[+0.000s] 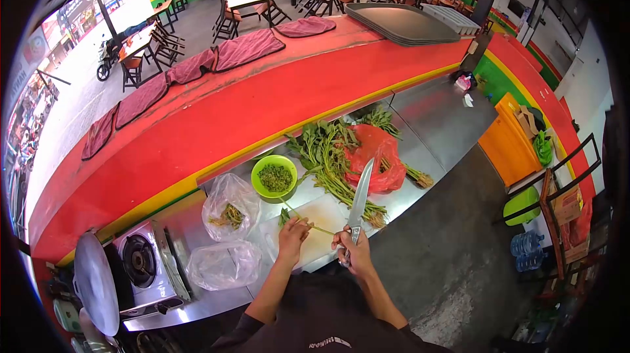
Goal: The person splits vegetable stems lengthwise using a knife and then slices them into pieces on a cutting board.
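Note:
My right hand [355,252] is closed round the handle of a large knife [359,198], its blade pointing up and away from me. My left hand [294,240] pinches a thin green stem [321,229] that stretches across toward the knife hand. Both hands are over a white cutting board [320,212]. Beside the left fingers is a small leafy piece [284,217]. Beyond the board, a lime-green bowl [255,183] holds chopped greens [275,178]. A heap of leafy stalks [323,149] lies right of the bowl, partly under a red plastic bag [377,149].
Left of the board are a clear bag with trimmings [230,212] and another clear plastic bag [225,265]. A gas stove [147,264] and a large wok lid [96,284] stand farther left. A red ledge [262,93] borders the steel counter [433,116], with trays [400,23] on top.

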